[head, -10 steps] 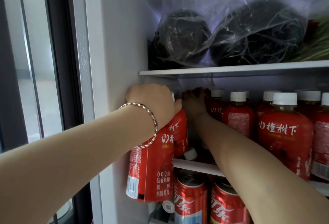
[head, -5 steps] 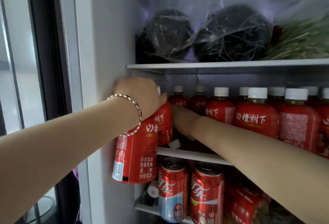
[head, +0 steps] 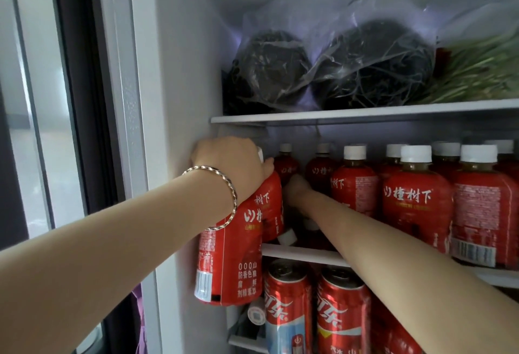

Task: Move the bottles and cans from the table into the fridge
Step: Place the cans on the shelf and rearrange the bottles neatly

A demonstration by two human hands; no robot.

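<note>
While your right hand (head: 296, 189) reaches into the fridge (head: 179, 72), its fingers hidden, grip unclear, your left hand (head: 227, 162) clasps two red bottles (head: 233, 252) by the middle shelf (head: 303, 254) of bottles.

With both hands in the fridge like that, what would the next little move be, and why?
Probably lift the two red bottles in the left hand onto the middle shelf. They hang by their tops at the shelf's left end, the nearer one's base below the shelf edge. The right hand is deep among the standing bottles, seemingly making room; a bottle lying on its side may need moving first.
</note>
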